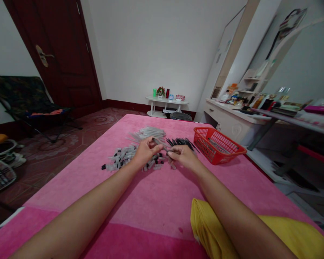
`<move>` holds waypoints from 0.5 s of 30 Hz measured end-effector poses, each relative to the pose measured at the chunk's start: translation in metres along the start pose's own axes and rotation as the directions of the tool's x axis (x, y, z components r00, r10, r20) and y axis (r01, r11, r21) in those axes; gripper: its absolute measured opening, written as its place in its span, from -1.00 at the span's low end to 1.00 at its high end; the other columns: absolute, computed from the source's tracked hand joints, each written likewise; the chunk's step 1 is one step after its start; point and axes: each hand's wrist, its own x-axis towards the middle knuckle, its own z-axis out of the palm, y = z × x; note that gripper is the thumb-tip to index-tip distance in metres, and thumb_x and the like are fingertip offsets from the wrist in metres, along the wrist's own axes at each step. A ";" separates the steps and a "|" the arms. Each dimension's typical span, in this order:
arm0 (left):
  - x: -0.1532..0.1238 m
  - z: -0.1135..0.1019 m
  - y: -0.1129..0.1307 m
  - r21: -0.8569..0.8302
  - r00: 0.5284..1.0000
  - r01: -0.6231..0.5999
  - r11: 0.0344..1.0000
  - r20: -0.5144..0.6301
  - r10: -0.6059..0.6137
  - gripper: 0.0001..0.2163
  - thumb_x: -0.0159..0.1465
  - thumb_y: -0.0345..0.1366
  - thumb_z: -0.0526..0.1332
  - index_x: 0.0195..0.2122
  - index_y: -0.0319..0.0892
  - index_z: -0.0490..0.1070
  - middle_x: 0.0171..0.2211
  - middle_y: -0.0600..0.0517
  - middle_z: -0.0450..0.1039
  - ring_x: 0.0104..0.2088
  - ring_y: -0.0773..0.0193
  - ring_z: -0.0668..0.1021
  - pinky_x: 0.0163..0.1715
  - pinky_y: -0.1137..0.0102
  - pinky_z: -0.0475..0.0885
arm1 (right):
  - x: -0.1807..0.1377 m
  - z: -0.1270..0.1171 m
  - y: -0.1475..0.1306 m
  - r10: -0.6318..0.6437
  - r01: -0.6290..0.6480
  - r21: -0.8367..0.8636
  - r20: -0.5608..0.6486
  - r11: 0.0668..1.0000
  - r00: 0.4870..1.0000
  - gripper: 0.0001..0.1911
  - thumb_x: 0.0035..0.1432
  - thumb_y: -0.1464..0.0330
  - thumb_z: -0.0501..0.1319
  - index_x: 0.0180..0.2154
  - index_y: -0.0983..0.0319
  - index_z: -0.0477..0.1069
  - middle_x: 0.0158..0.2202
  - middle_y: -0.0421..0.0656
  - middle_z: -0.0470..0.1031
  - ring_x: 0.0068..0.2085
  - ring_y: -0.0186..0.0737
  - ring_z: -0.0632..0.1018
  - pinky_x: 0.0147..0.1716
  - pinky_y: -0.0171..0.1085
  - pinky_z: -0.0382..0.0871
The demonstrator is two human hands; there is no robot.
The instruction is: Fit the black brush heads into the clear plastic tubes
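My left hand [145, 150] and my right hand [181, 155] meet over the pink blanket [151, 201], both closed on one thin clear pen tube [160, 144] held between them. Just beneath lies a heap of small clear and black caps [124, 157]. A pile of clear tubes [148, 132] lies beyond my left hand. A bundle of thin black refills [181, 142] lies beyond my right hand. A red plastic basket [217, 145] with a few pieces inside stands to the right of my right hand.
A yellow cloth [286, 230] covers my lap at the lower right. A white dresser [232, 118] with bottles and a mirror lines the right wall. A small white table [166, 104] stands at the far wall, a dark folding chair [29, 104] by the red door [59, 54].
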 end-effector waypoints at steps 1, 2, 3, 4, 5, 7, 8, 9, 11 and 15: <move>0.002 -0.004 -0.001 0.146 0.999 -0.046 0.988 0.007 0.045 -0.78 0.10 -0.15 0.27 -0.37 -0.21 0.42 -0.41 -0.02 0.54 -0.36 0.20 0.57 -0.32 0.36 0.46 | 0.001 -0.005 -0.002 -0.023 0.021 -0.064 -0.028 0.998 0.999 -0.79 -0.08 0.25 0.22 -0.57 0.29 0.39 -0.65 -0.19 0.43 -0.63 -0.34 0.40 -0.60 -0.37 0.26; 0.004 -0.011 -0.002 0.299 0.996 -0.089 0.950 0.029 0.084 -0.77 0.17 -0.14 0.19 -0.30 -0.21 0.46 -0.33 -0.04 0.55 -0.27 0.19 0.56 -0.23 0.34 0.45 | 0.002 -0.012 -0.004 -0.047 0.036 -0.133 -0.078 0.990 0.996 -0.79 -0.06 0.26 0.20 -0.56 0.29 0.41 -0.64 -0.18 0.44 -0.61 -0.34 0.41 -0.58 -0.36 0.26; 0.007 -0.019 -0.004 0.438 0.992 -0.122 0.891 0.031 0.120 -0.73 0.23 -0.14 0.11 -0.22 -0.19 0.48 -0.23 -0.05 0.54 -0.18 0.17 0.54 -0.14 0.32 0.42 | 0.002 -0.022 -0.006 -0.074 0.042 -0.212 -0.142 0.976 0.987 -0.79 -0.04 0.28 0.18 -0.53 0.30 0.43 -0.62 -0.17 0.46 -0.59 -0.33 0.43 -0.56 -0.36 0.27; 0.009 -0.028 -0.005 0.556 0.990 -0.132 0.821 0.027 0.141 -0.69 0.27 -0.13 0.05 -0.17 -0.18 0.48 -0.16 -0.06 0.53 -0.11 0.16 0.52 -0.07 0.30 0.38 | 0.002 -0.035 -0.008 -0.103 0.032 -0.295 -0.226 0.955 0.969 -0.78 -0.01 0.28 0.16 -0.49 0.31 0.46 -0.57 -0.15 0.48 -0.56 -0.31 0.44 -0.54 -0.35 0.28; 0.012 -0.038 -0.007 0.659 0.989 -0.119 0.743 0.011 0.149 -0.65 0.29 -0.12 0.00 -0.13 -0.19 0.47 -0.11 -0.06 0.51 -0.07 0.15 0.50 -0.03 0.29 0.35 | 0.001 -0.048 -0.009 -0.140 0.008 -0.386 -0.315 0.922 0.939 -0.76 0.01 0.27 0.15 -0.44 0.31 0.48 -0.54 -0.13 0.50 -0.53 -0.29 0.47 -0.51 -0.34 0.28; 0.016 -0.060 -0.011 0.812 0.989 -0.067 0.579 -0.023 0.147 -0.61 0.31 -0.13 -0.05 -0.06 -0.22 0.44 -0.06 -0.10 0.48 -0.03 0.14 0.48 0.01 0.29 0.32 | -0.003 -0.076 -0.011 -0.230 -0.107 -0.572 -0.485 0.813 0.843 -0.73 0.03 0.25 0.15 -0.37 0.29 0.52 -0.47 -0.11 0.53 -0.42 -0.23 0.50 -0.43 -0.32 0.30; 0.017 -0.069 -0.014 0.862 0.991 -0.036 0.505 -0.036 0.131 -0.61 0.31 -0.15 -0.06 -0.03 -0.22 0.43 -0.05 -0.10 0.48 -0.03 0.14 0.48 0.00 0.30 0.32 | -0.006 -0.088 -0.012 -0.248 -0.214 -0.632 -0.560 0.745 0.791 -0.71 0.03 0.22 0.15 -0.34 0.27 0.53 -0.44 -0.09 0.54 -0.39 -0.19 0.51 -0.41 -0.30 0.30; 0.019 -0.078 -0.018 0.898 0.994 -0.011 0.441 -0.038 0.101 -0.61 0.30 -0.17 -0.05 0.00 -0.22 0.41 -0.05 -0.11 0.48 -0.04 0.15 0.48 -0.01 0.32 0.33 | -0.009 -0.100 -0.012 -0.252 -0.326 -0.667 -0.617 0.670 0.746 -0.69 0.03 0.18 0.16 -0.31 0.24 0.55 -0.42 -0.08 0.54 -0.36 -0.15 0.52 -0.40 -0.27 0.30; 0.020 -0.090 -0.024 0.938 0.999 0.028 0.345 -0.039 0.025 -0.62 0.30 -0.22 -0.06 0.01 -0.20 0.40 -0.06 -0.09 0.49 -0.05 0.17 0.49 -0.03 0.34 0.34 | -0.015 -0.117 -0.010 -0.231 -0.505 -0.669 -0.699 0.545 0.677 -0.65 0.03 0.14 0.15 -0.28 0.19 0.56 -0.39 -0.05 0.55 -0.32 -0.07 0.53 -0.38 -0.23 0.30; 0.018 -0.096 -0.032 0.963 0.997 0.060 0.263 -0.046 -0.057 -0.68 0.25 -0.27 0.01 -0.05 -0.11 0.45 -0.09 -0.04 0.51 -0.06 0.17 0.50 -0.07 0.37 0.35 | -0.021 -0.136 -0.004 -0.155 -0.654 -0.635 -0.756 0.410 0.637 -0.59 0.01 0.09 0.16 -0.19 0.16 0.55 -0.32 0.02 0.55 -0.26 0.03 0.54 -0.37 -0.17 0.30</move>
